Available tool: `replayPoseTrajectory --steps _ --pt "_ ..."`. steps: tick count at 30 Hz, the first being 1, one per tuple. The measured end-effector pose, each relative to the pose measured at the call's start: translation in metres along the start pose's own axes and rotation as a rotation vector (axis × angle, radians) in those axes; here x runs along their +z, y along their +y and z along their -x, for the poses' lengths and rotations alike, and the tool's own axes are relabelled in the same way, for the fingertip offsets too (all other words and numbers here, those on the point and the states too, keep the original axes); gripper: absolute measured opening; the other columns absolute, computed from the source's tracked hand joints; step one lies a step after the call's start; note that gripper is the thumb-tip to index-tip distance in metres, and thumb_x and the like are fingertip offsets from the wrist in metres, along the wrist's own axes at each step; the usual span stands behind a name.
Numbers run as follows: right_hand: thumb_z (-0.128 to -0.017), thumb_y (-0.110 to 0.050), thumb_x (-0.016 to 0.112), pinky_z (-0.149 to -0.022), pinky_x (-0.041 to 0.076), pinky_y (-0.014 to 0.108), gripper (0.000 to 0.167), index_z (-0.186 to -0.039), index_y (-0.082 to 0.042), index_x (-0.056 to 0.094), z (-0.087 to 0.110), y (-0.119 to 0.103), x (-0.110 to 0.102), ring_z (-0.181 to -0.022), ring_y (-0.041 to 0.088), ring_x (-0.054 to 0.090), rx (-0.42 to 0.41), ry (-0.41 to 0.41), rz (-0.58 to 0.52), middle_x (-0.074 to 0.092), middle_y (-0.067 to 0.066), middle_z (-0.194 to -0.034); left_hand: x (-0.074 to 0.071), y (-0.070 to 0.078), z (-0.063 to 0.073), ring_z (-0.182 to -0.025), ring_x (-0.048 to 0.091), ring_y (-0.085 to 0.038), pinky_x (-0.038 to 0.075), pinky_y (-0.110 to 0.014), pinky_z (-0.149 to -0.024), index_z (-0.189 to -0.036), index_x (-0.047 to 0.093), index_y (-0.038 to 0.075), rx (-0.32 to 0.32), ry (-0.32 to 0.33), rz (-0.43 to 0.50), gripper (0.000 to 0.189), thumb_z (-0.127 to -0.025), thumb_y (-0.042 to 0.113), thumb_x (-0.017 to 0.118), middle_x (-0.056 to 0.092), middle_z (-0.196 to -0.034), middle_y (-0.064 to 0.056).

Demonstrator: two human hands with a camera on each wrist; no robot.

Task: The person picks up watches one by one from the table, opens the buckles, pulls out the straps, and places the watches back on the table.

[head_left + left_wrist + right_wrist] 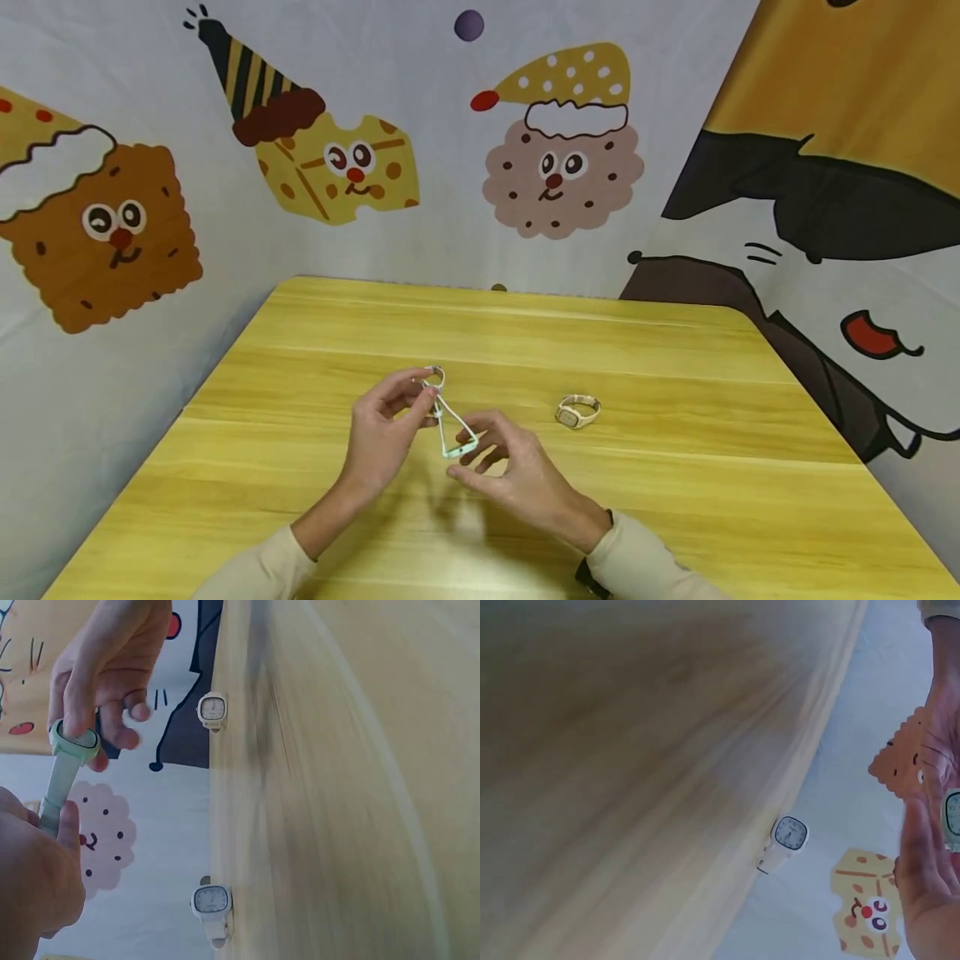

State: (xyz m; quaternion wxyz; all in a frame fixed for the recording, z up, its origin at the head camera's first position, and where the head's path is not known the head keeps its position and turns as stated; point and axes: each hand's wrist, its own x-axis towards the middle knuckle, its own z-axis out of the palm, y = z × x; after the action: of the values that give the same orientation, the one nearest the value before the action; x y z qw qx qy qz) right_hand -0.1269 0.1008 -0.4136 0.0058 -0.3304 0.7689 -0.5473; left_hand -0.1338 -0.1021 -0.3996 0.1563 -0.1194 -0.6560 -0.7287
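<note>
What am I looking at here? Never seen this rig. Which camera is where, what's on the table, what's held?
There is no robot: these are a person's two bare hands. The wide picture comes from a camera worn on the head, looking forward and down. The other two come from cameras on the left and right wrists, and both show the scene turned sideways.

The left hand pinches the strap of a mint-green watch. The right hand is at the watch's case, thumb and fingers apart; I can't tell how firmly it touches, if at all.

On the wooden table are a cream watch and a white watch, partly hidden behind the left hand in the head view. Behind hangs a cartoon-printed cloth.
</note>
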Motion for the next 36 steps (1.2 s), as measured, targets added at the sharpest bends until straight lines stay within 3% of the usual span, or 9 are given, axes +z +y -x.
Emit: replayPoseTrajectory --steps 6,11,17,22,26,29,33,36 --pt "-0.085 -0.004 0.083 -0.073 0.061 0.031 0.037 -0.118 -0.006 0.066 -0.003 0.002 0.0 -0.082 0.014 0.071 -0.165 0.088 0.028 0.071 0.005 -0.101 0.0 -0.001 0.0 -0.077 0.067 -0.022 0.061 -0.032 -0.061 -0.12 0.069 0.0 -0.011 -0.014 -0.05 0.022 -0.098 0.002 0.068 0.068 -0.097 -0.025" --pt "-0.081 -0.001 0.084 -0.075 0.061 0.03 0.04 -0.119 -0.002 0.069 -0.004 0.004 -0.001 -0.082 0.016 0.072 -0.232 0.116 0.065 0.073 0.007 -0.1 0.001 0.002 -0.001 -0.071 0.065 -0.02 0.056 -0.025 -0.054 -0.127 0.066 0.004 -0.03 -0.048 -0.085 0.027 -0.1 0.005 0.066 0.067 -0.1 -0.021" --pt "-0.084 -0.002 0.082 -0.076 0.061 0.031 0.037 -0.119 -0.002 0.07 -0.005 0.005 -0.004 -0.085 0.016 0.072 -0.204 0.135 0.057 0.072 0.005 -0.102 0.005 0.006 0.004 -0.088 0.069 -0.028 0.062 -0.034 -0.073 -0.136 0.057 0.003 -0.03 -0.086 -0.074 0.039 -0.098 -0.002 0.065 0.064 -0.12 -0.018" --pt "-0.086 0.0 0.08 -0.077 0.061 0.031 0.037 -0.121 -0.003 0.07 -0.004 0.007 -0.007 -0.086 0.017 0.072 -0.187 0.158 0.053 0.071 0.008 -0.102 0.008 0.009 0.012 -0.1 0.068 -0.03 0.059 -0.036 -0.086 -0.125 0.059 0.001 -0.053 -0.105 -0.051 0.029 -0.098 -0.008 0.063 0.057 -0.132 -0.017" --pt "-0.085 0.002 0.08 -0.077 0.061 0.03 0.04 -0.122 0.0 0.069 -0.004 0.008 -0.008 -0.086 0.018 0.072 -0.206 0.167 0.072 0.071 0.011 -0.103 0.011 0.01 0.015 -0.106 0.066 -0.032 0.057 -0.036 -0.09 -0.117 0.064 0.0 -0.046 -0.13 -0.063 0.022 -0.097 -0.009 0.063 0.06 -0.122 -0.017" --pt "-0.084 0.001 0.081 -0.077 0.061 0.03 0.041 -0.123 0.003 0.068 -0.004 0.008 -0.008 -0.085 0.017 0.072 -0.215 0.163 0.078 0.071 0.011 -0.103 0.013 0.009 0.015 -0.105 0.066 -0.026 0.058 -0.035 -0.089 -0.118 0.068 0.004 -0.007 -0.166 -0.179 0.027 -0.096 -0.01 0.063 0.065 -0.108 -0.012" --pt "-0.085 -0.001 0.081 -0.076 0.061 0.03 0.041 -0.124 0.004 0.068 -0.003 0.008 -0.008 -0.084 0.017 0.072 -0.219 0.144 0.082 0.071 0.011 -0.102 0.011 0.009 0.013 -0.1 0.065 -0.019 0.059 -0.031 -0.085 -0.124 0.071 0.009 0.082 -0.239 -0.374 0.039 -0.093 -0.015 0.062 0.066 -0.105 -0.005" --pt "-0.085 -0.002 0.081 -0.076 0.061 0.03 0.04 -0.123 0.002 0.069 -0.003 0.009 -0.008 -0.084 0.016 0.071 -0.215 0.136 0.084 0.071 0.009 -0.101 0.008 0.01 0.012 -0.096 0.064 -0.018 0.059 -0.027 -0.081 -0.124 0.072 0.005 0.157 -0.314 -0.493 0.039 -0.092 -0.016 0.063 0.063 -0.105 -0.003"
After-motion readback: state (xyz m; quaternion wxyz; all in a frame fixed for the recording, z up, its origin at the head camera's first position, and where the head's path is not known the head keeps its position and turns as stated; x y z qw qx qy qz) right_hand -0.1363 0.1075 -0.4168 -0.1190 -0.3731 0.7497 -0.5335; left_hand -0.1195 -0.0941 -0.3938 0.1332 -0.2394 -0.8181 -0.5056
